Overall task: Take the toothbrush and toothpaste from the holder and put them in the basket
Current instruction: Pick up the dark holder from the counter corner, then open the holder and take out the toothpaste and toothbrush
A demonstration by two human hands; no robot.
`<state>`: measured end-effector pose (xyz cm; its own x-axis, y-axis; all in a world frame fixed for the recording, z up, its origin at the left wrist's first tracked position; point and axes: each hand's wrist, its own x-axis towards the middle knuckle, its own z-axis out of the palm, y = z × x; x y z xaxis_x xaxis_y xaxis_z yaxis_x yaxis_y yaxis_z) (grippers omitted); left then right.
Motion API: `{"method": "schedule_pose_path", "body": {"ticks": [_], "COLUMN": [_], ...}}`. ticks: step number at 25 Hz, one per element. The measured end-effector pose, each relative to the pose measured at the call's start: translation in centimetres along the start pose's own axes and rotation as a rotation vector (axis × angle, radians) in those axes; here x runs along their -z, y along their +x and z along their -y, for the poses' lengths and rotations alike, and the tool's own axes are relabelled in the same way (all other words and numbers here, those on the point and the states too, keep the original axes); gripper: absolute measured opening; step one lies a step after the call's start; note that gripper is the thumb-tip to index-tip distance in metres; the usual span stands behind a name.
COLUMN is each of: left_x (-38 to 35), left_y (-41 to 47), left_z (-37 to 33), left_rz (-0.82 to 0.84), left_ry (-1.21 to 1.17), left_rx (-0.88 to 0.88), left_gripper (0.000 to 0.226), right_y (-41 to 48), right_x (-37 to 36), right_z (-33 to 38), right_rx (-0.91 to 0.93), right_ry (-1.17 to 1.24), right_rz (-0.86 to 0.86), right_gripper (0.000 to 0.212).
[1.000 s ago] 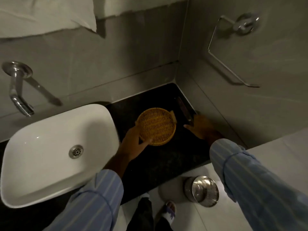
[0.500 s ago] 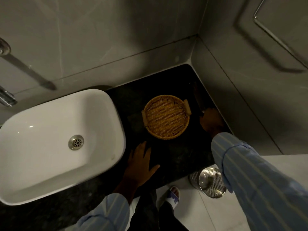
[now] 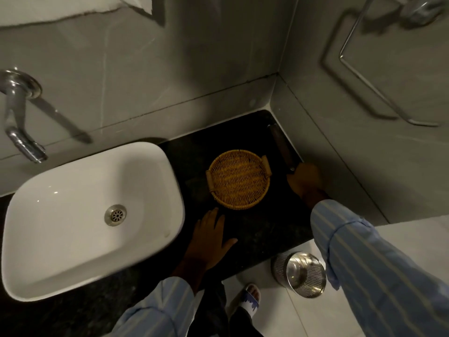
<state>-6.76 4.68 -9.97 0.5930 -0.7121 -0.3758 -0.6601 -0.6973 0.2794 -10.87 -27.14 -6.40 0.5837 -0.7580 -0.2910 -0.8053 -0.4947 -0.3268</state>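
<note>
A round woven basket [image 3: 238, 179] with two small handles sits empty on the black counter [image 3: 262, 229]. To its right, a dark long holder [image 3: 281, 146] lies along the side wall. My right hand [image 3: 305, 181] is at the holder's near end, fingers curled over it. My left hand [image 3: 211, 235] rests flat on the counter just in front of the basket, fingers spread, holding nothing. No toothbrush or toothpaste shows; the light is dim.
A white rectangular basin [image 3: 92, 215] fills the counter's left half, with a chrome tap [image 3: 21, 132] on the wall above it. A wire towel holder [image 3: 379, 76] hangs on the right wall. A steel bin [image 3: 301, 274] stands on the floor below the counter edge.
My left hand let go of the basket's rim and came back to lie flat on the counter. The basket turned slightly. My right hand stayed at the dark holder's end. The camera shifted.
</note>
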Motion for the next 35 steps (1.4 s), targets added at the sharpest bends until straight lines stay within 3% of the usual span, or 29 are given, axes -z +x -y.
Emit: {"method": "schedule_pose_path", "body": {"ticks": [3, 7, 10, 13, 16, 18, 21, 27, 35], "left_x": [3.6, 11.5, 19.2, 26.2, 31.5, 34.1, 37.4, 41.3, 44.1], "left_y": [0.1, 1.6, 3.6, 4.7, 4.4, 3.3, 1.5, -0.2, -0.7], "left_z": [-1.8, -3.4, -4.9, -6.6, -7.8, -8.5, -9.6, -10.9, -11.3], "left_rz": [-0.112, -0.1, -0.262, -0.46, -0.376, -0.269, -0.225, -0.155, -0.157], "left_ry": [-0.168, -0.502, -0.596, -0.626, -1.05, -1.175, -1.218, -1.133, -0.956], "left_rx": [-0.093, -0.125, -0.001, 0.011, -0.084, -0.205, -0.294, -0.306, -0.361], "left_gripper": [0.078, 0.061, 0.067, 0.052, 0.037, 0.025, 0.028, 0.035, 0.023], "right_y": [-1.7, -3.8, -5.5, -7.0, -8.3, -9.0, -9.7, -10.9, -11.8], "right_x": [2.7, 7.1, 10.1, 12.5, 15.3, 17.3, 20.3, 24.1, 25.9], "right_z": [0.6, 1.7, 2.9, 4.0, 4.9, 5.2, 5.8, 6.2, 6.6], "right_rx": [0.002, 0.112, 0.257, 0.344, 0.401, 0.441, 0.462, 0.59, 0.612], "right_ry": [0.069, 0.107, 0.111, 0.042, 0.053, 0.054, 0.048, 0.031, 0.011], "right_rz": [-0.007, -0.083, -0.154, -0.161, -0.195, -0.242, -0.275, -0.381, -0.414], "right_gripper": [0.017, 0.033, 0.037, 0.041, 0.039, 0.036, 0.038, 0.03, 0.033]}}
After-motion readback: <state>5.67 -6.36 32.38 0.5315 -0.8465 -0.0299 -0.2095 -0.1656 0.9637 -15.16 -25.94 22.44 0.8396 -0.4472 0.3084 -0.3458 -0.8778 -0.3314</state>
